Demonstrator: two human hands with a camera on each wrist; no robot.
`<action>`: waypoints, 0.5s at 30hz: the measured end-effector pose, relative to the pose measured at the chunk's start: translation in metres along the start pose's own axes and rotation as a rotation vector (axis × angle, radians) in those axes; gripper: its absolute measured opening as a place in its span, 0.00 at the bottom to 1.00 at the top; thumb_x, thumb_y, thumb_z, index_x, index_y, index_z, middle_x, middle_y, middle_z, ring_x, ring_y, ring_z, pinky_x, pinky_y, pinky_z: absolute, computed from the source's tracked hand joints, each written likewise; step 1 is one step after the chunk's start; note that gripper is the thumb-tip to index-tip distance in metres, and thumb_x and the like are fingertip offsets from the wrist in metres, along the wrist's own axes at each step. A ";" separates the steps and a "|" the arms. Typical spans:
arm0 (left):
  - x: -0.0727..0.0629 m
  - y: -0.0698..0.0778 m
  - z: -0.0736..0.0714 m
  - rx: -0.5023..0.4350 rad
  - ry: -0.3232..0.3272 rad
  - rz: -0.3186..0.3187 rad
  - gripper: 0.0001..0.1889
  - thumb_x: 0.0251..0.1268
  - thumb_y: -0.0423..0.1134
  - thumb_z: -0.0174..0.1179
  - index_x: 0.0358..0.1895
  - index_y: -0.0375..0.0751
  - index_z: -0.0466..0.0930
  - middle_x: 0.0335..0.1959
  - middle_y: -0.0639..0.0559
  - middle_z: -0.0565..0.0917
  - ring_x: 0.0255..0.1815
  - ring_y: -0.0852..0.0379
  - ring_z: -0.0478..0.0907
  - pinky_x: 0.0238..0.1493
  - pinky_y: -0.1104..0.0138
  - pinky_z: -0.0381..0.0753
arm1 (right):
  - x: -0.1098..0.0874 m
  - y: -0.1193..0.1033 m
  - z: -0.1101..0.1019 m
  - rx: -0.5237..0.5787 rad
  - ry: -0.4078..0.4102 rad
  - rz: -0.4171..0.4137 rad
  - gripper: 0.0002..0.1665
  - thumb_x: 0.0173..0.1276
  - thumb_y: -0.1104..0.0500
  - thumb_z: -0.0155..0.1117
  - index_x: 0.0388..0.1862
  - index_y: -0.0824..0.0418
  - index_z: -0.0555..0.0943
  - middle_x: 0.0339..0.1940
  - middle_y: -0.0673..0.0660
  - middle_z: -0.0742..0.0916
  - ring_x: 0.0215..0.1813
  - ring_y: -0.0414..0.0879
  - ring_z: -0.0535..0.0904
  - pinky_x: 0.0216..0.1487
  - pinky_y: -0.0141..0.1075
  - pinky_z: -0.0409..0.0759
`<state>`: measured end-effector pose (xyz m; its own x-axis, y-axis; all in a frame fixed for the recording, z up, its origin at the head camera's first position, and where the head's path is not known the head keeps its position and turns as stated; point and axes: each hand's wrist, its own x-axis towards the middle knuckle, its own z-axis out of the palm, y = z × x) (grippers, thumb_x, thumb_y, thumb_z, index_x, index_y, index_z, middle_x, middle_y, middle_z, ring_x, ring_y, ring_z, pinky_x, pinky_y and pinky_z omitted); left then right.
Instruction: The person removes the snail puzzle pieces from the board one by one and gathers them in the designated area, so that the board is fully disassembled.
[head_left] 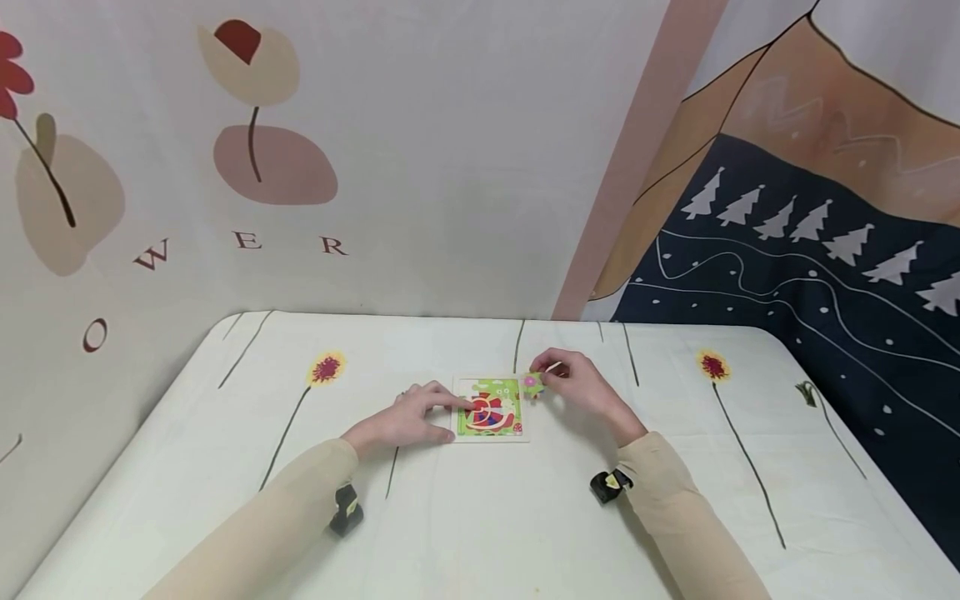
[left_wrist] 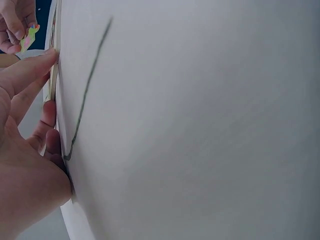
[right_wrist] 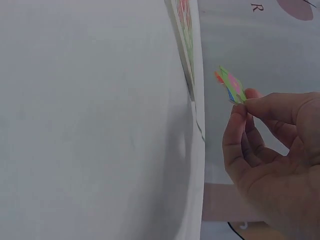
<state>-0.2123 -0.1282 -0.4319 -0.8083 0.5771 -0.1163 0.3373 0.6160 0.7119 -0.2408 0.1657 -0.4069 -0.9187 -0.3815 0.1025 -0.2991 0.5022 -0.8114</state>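
Observation:
A square jigsaw puzzle board (head_left: pixel 491 411) with a pale border and a red, green and white picture lies flat on the table. My left hand (head_left: pixel 417 414) rests at its left side, index finger stretched over the picture and thumb by the lower left corner. Between thumb and fingertips my right hand (head_left: pixel 581 383) pinches a small green puzzle piece (right_wrist: pixel 233 86) with a pink flower on it. Bits of orange and blue show along the piece's edge in the right wrist view. The piece is raised above the table, beside the board's upper right corner.
A white cloth with printed flowers and stems covers the table (head_left: pixel 480 533). Behind it hangs a pale printed curtain (head_left: pixel 450 167), with a dark mountain-and-tree print (head_left: pixel 787 250) at the right. A black wrist camera (head_left: pixel 347 510) sits under the left sleeve, another (head_left: pixel 609 485) under the right.

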 end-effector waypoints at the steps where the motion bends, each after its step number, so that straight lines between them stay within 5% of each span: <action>1: 0.000 0.000 0.000 0.000 0.000 0.000 0.25 0.56 0.40 0.68 0.60 0.54 0.80 0.54 0.52 0.73 0.49 0.52 0.63 0.52 0.52 0.62 | 0.001 0.005 -0.001 -0.009 0.004 0.000 0.07 0.67 0.71 0.58 0.41 0.67 0.81 0.40 0.59 0.84 0.39 0.49 0.79 0.43 0.40 0.74; 15: 0.001 0.000 0.000 -0.001 -0.002 -0.015 0.25 0.56 0.39 0.68 0.60 0.55 0.79 0.53 0.53 0.72 0.50 0.52 0.63 0.53 0.51 0.62 | -0.002 0.021 -0.013 -0.028 0.026 0.021 0.08 0.65 0.73 0.57 0.40 0.68 0.82 0.39 0.59 0.85 0.38 0.49 0.79 0.43 0.40 0.74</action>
<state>-0.2125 -0.1273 -0.4320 -0.8123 0.5689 -0.1286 0.3247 0.6242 0.7106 -0.2486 0.1867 -0.4167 -0.9311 -0.3505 0.1012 -0.2868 0.5317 -0.7969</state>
